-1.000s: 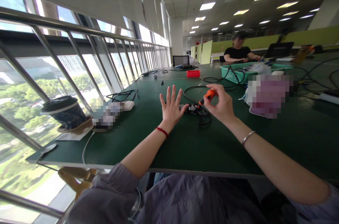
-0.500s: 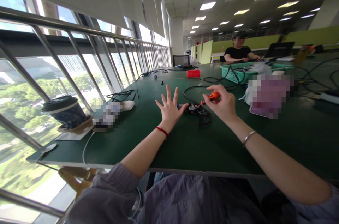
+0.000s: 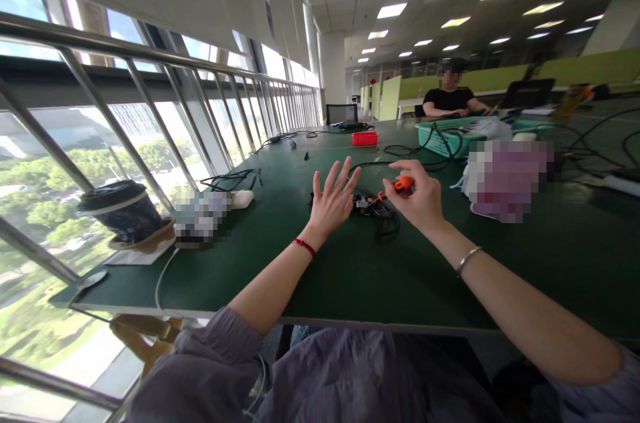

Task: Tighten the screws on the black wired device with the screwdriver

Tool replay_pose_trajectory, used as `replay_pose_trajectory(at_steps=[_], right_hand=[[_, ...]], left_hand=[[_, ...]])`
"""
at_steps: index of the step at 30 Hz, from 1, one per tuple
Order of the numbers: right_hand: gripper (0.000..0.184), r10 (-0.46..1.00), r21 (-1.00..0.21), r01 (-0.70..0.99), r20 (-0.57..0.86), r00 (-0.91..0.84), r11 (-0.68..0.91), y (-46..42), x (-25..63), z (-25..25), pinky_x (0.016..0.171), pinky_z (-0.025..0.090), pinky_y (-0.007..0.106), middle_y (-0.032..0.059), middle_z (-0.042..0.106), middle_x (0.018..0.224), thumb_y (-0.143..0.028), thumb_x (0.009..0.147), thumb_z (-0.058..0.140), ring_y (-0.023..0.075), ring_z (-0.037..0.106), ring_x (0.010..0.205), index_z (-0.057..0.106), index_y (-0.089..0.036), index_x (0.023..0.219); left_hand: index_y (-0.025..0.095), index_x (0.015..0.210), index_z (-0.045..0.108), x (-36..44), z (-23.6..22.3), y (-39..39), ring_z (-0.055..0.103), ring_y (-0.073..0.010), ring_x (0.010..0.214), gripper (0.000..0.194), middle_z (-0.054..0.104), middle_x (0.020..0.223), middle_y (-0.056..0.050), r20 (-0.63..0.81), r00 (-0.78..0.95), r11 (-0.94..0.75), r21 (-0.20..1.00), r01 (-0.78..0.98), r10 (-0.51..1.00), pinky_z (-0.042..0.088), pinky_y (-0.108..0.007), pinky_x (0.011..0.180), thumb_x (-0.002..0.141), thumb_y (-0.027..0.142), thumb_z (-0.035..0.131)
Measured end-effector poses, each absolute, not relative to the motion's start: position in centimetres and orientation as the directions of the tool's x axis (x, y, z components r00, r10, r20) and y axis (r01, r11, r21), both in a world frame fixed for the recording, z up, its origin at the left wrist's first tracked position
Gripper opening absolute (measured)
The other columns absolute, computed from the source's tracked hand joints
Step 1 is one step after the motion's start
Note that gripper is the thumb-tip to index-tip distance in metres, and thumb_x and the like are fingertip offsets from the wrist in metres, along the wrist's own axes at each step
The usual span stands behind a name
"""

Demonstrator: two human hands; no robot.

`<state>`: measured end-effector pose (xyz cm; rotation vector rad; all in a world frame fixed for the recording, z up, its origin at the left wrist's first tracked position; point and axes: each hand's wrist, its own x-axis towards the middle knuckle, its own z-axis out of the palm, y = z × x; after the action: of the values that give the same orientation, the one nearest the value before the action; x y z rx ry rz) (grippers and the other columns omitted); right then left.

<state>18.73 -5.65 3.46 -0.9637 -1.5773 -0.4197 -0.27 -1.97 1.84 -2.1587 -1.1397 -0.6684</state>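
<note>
My left hand (image 3: pixel 331 203) is stretched out flat, fingers extended, over the left end of a small dark device (image 3: pixel 364 204) with wires that lies on the green table. Whether the palm touches the device is hidden. In my right hand (image 3: pixel 421 195) is an orange-handled screwdriver (image 3: pixel 404 182), pinched between thumb and fingers. Its orange-and-black front part points left and down at the device. The tip is too small to make out. A black cable (image 3: pixel 387 230) lies coiled just in front of the device.
A red tray (image 3: pixel 365 138) stands farther back, with a green basket (image 3: pixel 440 136) to its right. A blurred pink item (image 3: pixel 513 176) lies right of my hand. At left are a lidded cup (image 3: pixel 125 213) and cables (image 3: pixel 233 178). A person (image 3: pixel 450 100) sits across the table.
My left hand has turned and moved slightly right, its fingers closer together, now covering the blue left end of the device. My right hand has barely shifted, still on the screwdriver.
</note>
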Motion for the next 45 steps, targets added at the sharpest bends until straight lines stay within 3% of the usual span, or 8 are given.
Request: replay_pose_trajectory(at_steps=[4, 7, 11, 16, 25, 32, 37, 45], right_hand=[[0.033, 0.304, -0.197, 0.761, 0.953, 0.0, 0.619, -5.5, 18.7, 3.3, 0.058, 0.046, 0.026, -0.0015, 0.061, 0.071, -0.027, 0.076, 0.055, 0.0147, 0.058, 0.057, 0.051, -0.02, 0.109], [0.033, 0.296, -0.181, 0.754, 0.955, -0.019, 0.631, -5.5, 18.6, 3.3, 0.061, 0.047, 0.027, -0.0001, 0.063, 0.074, -0.026, 0.077, 0.053, 0.016, 0.06, 0.063, 0.05, -0.021, 0.11], [0.026, 0.329, -0.217, 0.767, 0.944, 0.008, 0.604, -5.7, 18.6, 3.5, 0.053, 0.043, 0.024, -0.0031, 0.058, 0.063, -0.031, 0.077, 0.057, 0.0135, 0.055, 0.052, 0.054, -0.021, 0.101], [0.02, 0.372, -0.24, 0.78, 0.928, 0.01, 0.578, -5.7, 18.7, 3.5, 0.054, 0.043, 0.024, -0.0029, 0.059, 0.062, -0.033, 0.078, 0.058, 0.0135, 0.057, 0.054, 0.055, -0.021, 0.094], [0.033, 0.343, -0.214, 0.748, 0.939, -0.019, 0.628, -5.6, 18.3, 3.2, 0.059, 0.048, 0.027, -0.0004, 0.063, 0.073, -0.029, 0.078, 0.058, 0.0151, 0.06, 0.059, 0.051, -0.02, 0.109], [0.022, 0.38, -0.238, 0.783, 0.925, 0.001, 0.575, -5.7, 18.6, 3.6, 0.052, 0.043, 0.024, -0.0038, 0.057, 0.057, -0.039, 0.077, 0.062, 0.0132, 0.056, 0.049, 0.057, -0.021, 0.089], [0.034, 0.339, -0.211, 0.755, 0.941, -0.015, 0.62, -5.6, 18.6, 3.4, 0.057, 0.048, 0.026, -0.0029, 0.06, 0.067, -0.029, 0.076, 0.059, 0.0134, 0.058, 0.052, 0.051, -0.02, 0.108], [0.024, 0.37, -0.217, 0.771, 0.929, -0.026, 0.599, -5.7, 18.7, 3.5, 0.055, 0.045, 0.025, -0.0021, 0.06, 0.063, -0.031, 0.077, 0.057, 0.0142, 0.057, 0.053, 0.056, -0.02, 0.099]], left_hand=[[0.018, 0.144, 0.035, -0.2, 1.4, -1.5, 0.019, -0.0251, 0.143, 0.054, 0.024, 0.155, -0.008, 0.585, 0.575, -0.462, -0.348, 0.815, 0.572, 0.003, -0.05, 0.117, 0.091, 0.015, 0.034], [0.01, 0.139, 0.043, -0.3, 0.8, -0.9, 0.036, -0.0286, 0.134, 0.049, 0.037, 0.147, -0.015, 0.51, 0.487, -0.375, -0.313, 0.873, 0.709, 0.013, -0.049, 0.116, 0.091, 0.017, 0.035], [0.01, 0.145, 0.032, -1.1, 0.3, -0.4, 0.041, -0.0299, 0.129, 0.054, 0.04, 0.145, -0.017, 0.333, 0.369, -0.316, -0.204, 0.927, 0.868, 0.032, -0.046, 0.108, 0.093, 0.027, 0.039], [0.015, 0.147, 0.025, -2.2, 0.6, -0.2, 0.032, -0.0314, 0.135, 0.062, 0.034, 0.149, -0.015, 0.218, 0.397, -0.376, -0.134, 0.917, 0.891, 0.031, -0.046, 0.108, 0.092, 0.034, 0.044], [0.014, 0.148, 0.021, -2.2, 0.9, -0.1, 0.027, -0.0326, 0.137, 0.063, 0.029, 0.151, -0.016, 0.176, 0.397, -0.385, -0.097, 0.918, 0.901, 0.031, -0.046, 0.108, 0.092, 0.033, 0.044], [0.016, 0.148, 0.02, -2.3, 0.8, 0.0, 0.027, -0.0315, 0.137, 0.064, 0.029, 0.151, -0.015, 0.179, 0.396, -0.385, -0.097, 0.918, 0.901, 0.031, -0.045, 0.108, 0.092, 0.034, 0.044], [0.016, 0.148, 0.021, -2.3, 1.0, -0.1, 0.03, -0.0308, 0.136, 0.063, 0.033, 0.149, -0.014, 0.189, 0.407, -0.388, -0.13, 0.913, 0.894, 0.03, -0.045, 0.109, 0.092, 0.033, 0.044], [0.018, 0.142, 0.039, -2.5, 1.6, 0.0, 0.047, -0.0264, 0.124, 0.057, 0.05, 0.138, -0.011, 0.265, 0.448, -0.374, -0.284, 0.883, 0.854, 0.033, -0.042, 0.107, 0.086, 0.008, 0.041]])
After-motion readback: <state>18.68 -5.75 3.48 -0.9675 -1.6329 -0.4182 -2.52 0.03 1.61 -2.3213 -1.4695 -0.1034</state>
